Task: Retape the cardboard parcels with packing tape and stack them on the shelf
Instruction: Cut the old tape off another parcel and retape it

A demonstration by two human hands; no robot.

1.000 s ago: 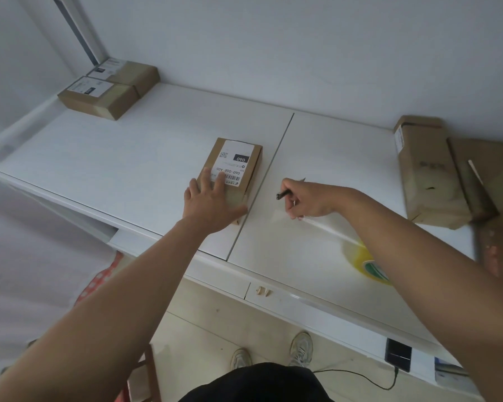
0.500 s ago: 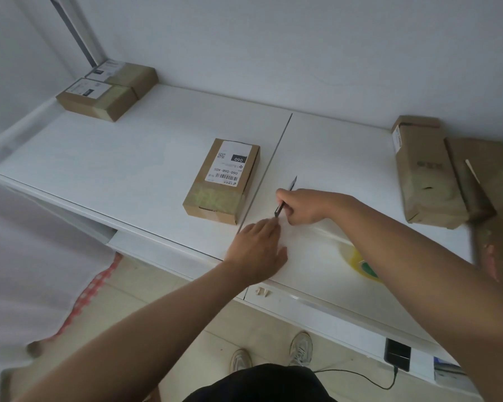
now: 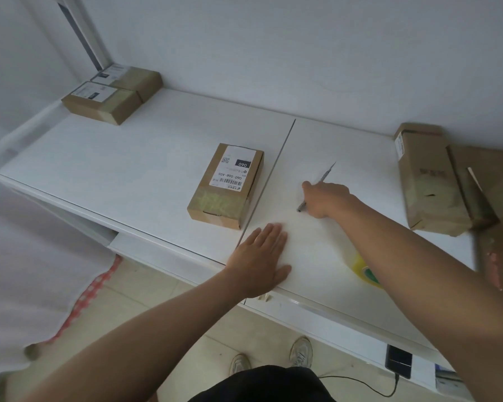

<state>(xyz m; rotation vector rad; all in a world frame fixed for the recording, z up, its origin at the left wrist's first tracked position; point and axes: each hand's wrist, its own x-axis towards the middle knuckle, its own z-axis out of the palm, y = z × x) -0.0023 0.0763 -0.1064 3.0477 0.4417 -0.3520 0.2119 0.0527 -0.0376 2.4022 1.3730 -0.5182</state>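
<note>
I see the labelled parcel (image 3: 226, 185) lying flat on the white counter (image 3: 128, 169), just left of the seam between the two panels. My left hand (image 3: 259, 258) rests flat, fingers straight, on the counter just in front of the parcel and to its right, not touching it. My right hand (image 3: 324, 198) grips a thin blade tool (image 3: 324, 176) to the parcel's right. A yellow tape roll (image 3: 363, 269) peeks from under my right forearm. Two more parcels (image 3: 114, 97) sit in the far left corner.
</note>
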